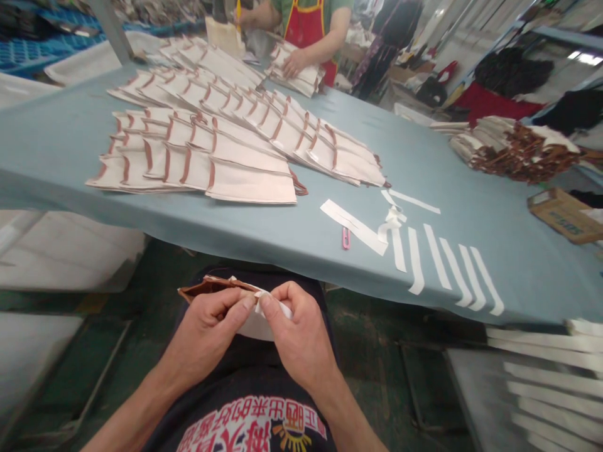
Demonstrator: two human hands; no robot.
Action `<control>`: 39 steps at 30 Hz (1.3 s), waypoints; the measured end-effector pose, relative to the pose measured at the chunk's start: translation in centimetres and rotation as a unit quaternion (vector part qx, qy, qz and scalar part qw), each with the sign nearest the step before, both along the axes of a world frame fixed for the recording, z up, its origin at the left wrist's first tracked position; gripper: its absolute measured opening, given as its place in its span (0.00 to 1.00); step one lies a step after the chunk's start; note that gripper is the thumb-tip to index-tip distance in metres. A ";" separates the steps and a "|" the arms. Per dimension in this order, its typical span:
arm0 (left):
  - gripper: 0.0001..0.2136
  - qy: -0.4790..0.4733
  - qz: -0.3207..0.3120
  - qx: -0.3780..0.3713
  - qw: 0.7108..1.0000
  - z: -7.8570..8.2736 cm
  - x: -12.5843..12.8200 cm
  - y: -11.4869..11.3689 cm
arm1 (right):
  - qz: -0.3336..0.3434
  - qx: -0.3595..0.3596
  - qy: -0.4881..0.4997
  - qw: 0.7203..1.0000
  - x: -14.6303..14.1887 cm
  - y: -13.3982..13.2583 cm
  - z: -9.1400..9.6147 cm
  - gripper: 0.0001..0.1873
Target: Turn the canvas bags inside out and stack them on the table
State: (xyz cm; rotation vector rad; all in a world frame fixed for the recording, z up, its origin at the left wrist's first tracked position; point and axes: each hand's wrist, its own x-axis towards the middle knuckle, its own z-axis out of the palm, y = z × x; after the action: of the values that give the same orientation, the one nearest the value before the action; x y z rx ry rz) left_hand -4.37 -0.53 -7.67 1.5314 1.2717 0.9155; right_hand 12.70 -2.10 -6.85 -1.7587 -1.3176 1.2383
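Over my lap, in front of the table edge, I hold a white fabric piece with a brown edge [254,328]. My left hand [211,326] pinches its brown edge between thumb and forefinger. Close beside it, my right hand [299,329] pinches the white end of the same piece. The fingertips of both hands nearly meet. Part of the piece is hidden behind my hands. On the table ahead lie overlapping rows of similar white pieces with brown trim [254,169].
White strips [438,257] and a small pink tool [346,238] lie on the blue-grey table [471,213]. Across it, a person in a red apron [306,25] handles a stack. A brown-and-white pile [518,147] and a cardboard box [568,213] sit right. More strips [556,389] lie lower right.
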 end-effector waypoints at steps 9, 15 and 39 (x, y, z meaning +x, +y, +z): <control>0.17 0.025 0.018 0.046 0.998 -0.9 0.3 0.1 | -0.008 -0.013 0.026 1.000 0.0 0.6 -0.7 0.18; 0.17 0.016 0.012 0.023 1.000 -1.8 0.2 0.5 | -0.010 -0.033 0.076 0.996 0.1 1.0 -1.2 0.19; 0.20 -0.029 -0.022 -0.090 0.995 -0.1 -0.6 1.2 | -0.007 0.010 -0.035 0.999 -0.5 0.1 -0.2 0.14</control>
State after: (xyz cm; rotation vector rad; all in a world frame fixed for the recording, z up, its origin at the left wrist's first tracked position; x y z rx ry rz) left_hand -4.96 0.66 -7.80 1.3770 1.2381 0.7890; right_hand 12.20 -1.99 -7.07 -1.8098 -1.3500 1.1610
